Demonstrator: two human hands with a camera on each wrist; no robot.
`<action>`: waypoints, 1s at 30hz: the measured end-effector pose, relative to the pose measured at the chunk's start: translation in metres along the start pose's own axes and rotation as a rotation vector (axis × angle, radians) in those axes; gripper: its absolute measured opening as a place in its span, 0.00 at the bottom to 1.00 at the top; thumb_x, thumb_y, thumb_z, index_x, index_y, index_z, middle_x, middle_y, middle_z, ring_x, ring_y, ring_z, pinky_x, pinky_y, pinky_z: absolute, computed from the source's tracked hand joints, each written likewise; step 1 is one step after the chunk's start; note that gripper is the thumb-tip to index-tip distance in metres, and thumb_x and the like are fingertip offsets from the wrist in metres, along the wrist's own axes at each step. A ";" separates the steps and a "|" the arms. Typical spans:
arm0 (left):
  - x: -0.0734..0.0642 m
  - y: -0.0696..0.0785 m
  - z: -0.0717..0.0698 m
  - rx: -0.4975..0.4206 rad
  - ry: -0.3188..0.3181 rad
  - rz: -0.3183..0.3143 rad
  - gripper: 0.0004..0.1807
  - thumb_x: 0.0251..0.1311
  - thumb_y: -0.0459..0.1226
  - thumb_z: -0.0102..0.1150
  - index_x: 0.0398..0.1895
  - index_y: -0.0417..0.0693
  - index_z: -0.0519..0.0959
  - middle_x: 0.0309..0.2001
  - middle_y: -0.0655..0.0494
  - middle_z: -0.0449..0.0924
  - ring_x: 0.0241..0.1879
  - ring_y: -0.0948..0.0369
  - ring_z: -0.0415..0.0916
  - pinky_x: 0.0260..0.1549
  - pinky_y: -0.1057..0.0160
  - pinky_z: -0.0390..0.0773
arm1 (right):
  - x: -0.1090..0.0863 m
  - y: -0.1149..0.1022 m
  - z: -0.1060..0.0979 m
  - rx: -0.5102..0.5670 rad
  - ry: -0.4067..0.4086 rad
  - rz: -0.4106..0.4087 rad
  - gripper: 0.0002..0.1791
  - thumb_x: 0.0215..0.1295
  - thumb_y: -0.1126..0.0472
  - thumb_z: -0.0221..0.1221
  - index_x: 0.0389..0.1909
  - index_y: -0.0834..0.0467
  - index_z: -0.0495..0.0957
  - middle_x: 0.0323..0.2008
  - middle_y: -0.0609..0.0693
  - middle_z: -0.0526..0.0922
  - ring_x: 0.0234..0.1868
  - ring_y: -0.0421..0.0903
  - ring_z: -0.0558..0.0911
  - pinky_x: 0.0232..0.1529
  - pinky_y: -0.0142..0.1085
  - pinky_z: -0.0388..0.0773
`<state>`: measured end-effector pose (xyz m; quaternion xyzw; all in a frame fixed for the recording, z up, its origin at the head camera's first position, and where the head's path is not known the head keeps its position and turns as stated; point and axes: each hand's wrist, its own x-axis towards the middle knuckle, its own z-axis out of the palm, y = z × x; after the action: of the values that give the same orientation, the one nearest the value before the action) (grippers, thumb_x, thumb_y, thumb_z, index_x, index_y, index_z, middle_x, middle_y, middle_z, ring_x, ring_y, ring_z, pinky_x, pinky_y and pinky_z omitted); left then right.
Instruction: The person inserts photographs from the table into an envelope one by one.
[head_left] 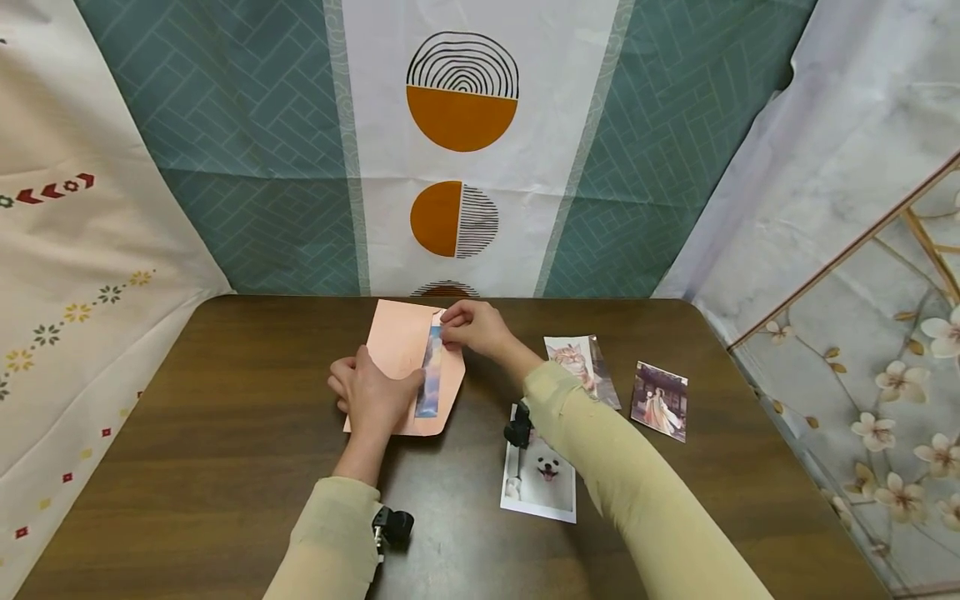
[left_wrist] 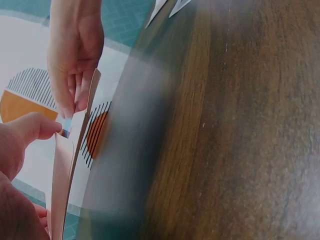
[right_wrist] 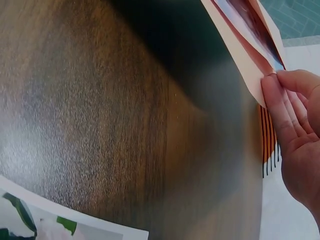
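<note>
A pink envelope (head_left: 395, 333) is held up over the table by my left hand (head_left: 372, 392), which grips its left side with the thumb across the front. Out of the envelope's opening shows a strip of a picture card (head_left: 431, 375) in blue and purple. My right hand (head_left: 476, 329) is at the far end of that opening. In the right wrist view the fingers and thumb of the right hand (right_wrist: 300, 110) pinch the card's corner at the envelope's edge (right_wrist: 240, 55). The left wrist view shows the left thumb (left_wrist: 37, 126) pressing at the opening of the envelope (left_wrist: 62, 185).
Right of the hands, a dog photo (head_left: 542, 483) lies on the brown table (head_left: 247, 467), partly under the right forearm. Beyond it lie a cat picture (head_left: 573, 358) with a clear sleeve (head_left: 604, 375) and a photo of a robed figure (head_left: 660, 400). Curtains (head_left: 247, 125) hang behind the table.
</note>
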<state>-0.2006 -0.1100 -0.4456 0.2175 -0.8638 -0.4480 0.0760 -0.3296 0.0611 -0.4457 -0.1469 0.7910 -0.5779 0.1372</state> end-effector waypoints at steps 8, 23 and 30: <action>-0.001 0.001 0.002 -0.004 0.001 0.010 0.54 0.51 0.49 0.78 0.77 0.33 0.62 0.66 0.31 0.55 0.69 0.35 0.49 0.63 0.30 0.58 | 0.000 -0.003 0.004 0.110 0.015 0.017 0.12 0.66 0.75 0.68 0.49 0.71 0.82 0.34 0.56 0.87 0.29 0.44 0.89 0.40 0.41 0.89; 0.000 0.000 0.003 -0.013 -0.003 0.011 0.53 0.50 0.49 0.78 0.76 0.34 0.64 0.66 0.32 0.55 0.70 0.36 0.48 0.64 0.30 0.58 | 0.000 0.001 0.005 0.209 -0.022 0.098 0.11 0.67 0.73 0.69 0.48 0.70 0.80 0.33 0.58 0.89 0.28 0.45 0.89 0.36 0.39 0.89; -0.002 0.001 0.003 -0.011 -0.003 0.013 0.54 0.51 0.50 0.78 0.77 0.34 0.62 0.66 0.32 0.55 0.70 0.36 0.48 0.63 0.30 0.59 | -0.002 0.003 0.006 0.184 -0.067 0.132 0.09 0.67 0.74 0.68 0.45 0.70 0.80 0.30 0.57 0.89 0.28 0.44 0.89 0.36 0.37 0.88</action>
<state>-0.2003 -0.1063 -0.4463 0.2109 -0.8628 -0.4527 0.0785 -0.3258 0.0569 -0.4501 -0.1005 0.7374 -0.6327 0.2141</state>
